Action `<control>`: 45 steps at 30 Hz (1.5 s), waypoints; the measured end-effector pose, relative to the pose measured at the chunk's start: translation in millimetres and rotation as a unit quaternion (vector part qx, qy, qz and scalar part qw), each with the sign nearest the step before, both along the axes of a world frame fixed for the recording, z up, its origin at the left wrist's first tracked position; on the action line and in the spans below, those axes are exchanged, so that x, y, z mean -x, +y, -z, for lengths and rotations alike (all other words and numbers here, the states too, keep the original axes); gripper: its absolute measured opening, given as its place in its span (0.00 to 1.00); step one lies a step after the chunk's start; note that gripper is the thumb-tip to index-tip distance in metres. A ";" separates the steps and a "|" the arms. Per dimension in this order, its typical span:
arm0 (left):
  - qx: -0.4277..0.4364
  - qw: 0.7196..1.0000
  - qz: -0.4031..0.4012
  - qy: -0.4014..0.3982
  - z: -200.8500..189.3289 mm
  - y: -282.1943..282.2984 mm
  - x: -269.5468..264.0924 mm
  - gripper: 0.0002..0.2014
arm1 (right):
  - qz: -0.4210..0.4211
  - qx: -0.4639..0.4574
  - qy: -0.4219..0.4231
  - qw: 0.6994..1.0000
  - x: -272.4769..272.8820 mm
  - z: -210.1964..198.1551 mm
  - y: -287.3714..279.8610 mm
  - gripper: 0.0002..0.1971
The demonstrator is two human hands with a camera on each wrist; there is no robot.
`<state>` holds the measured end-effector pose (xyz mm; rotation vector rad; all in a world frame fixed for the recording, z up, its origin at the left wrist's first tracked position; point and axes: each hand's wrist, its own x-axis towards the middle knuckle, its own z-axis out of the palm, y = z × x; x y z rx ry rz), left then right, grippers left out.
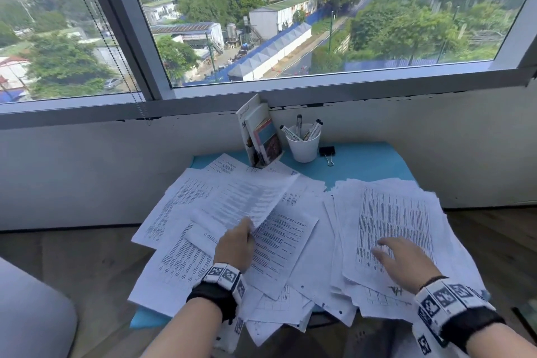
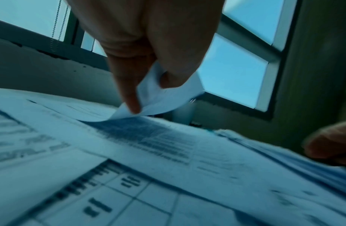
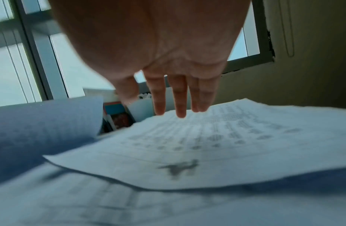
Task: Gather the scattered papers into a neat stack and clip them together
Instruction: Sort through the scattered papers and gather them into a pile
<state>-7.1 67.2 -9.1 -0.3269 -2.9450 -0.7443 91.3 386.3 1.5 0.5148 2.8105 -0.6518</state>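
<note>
Printed white papers lie scattered over a small blue table. My left hand pinches the near corner of one sheet and lifts it off the left spread; the left wrist view shows that sheet curling between thumb and fingers. A rough pile of papers sits on the right. My right hand lies flat on that pile with straight fingers on the top sheet. A black binder clip lies at the back of the table.
A white cup of markers and a leaning set of booklets stand at the back by the wall under the window. Papers overhang the table's near edge. A grey rounded object is at lower left.
</note>
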 end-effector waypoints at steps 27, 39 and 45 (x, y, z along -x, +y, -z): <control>-0.066 0.990 0.039 0.120 15.9 -25.1 -48.5 0.21 | 0.200 0.362 0.019 0.911 8.2 33.8 -47.4 0.25; 0.066 0.883 -0.396 -0.243 19.3 -23.9 9.4 0.48 | 0.221 0.399 -0.013 0.890 9.4 41.3 -43.4 0.34; -0.286 0.874 -0.373 -0.123 0.9 -19.5 8.6 0.12 | 0.241 0.400 -0.005 0.884 8.4 41.9 -41.7 0.36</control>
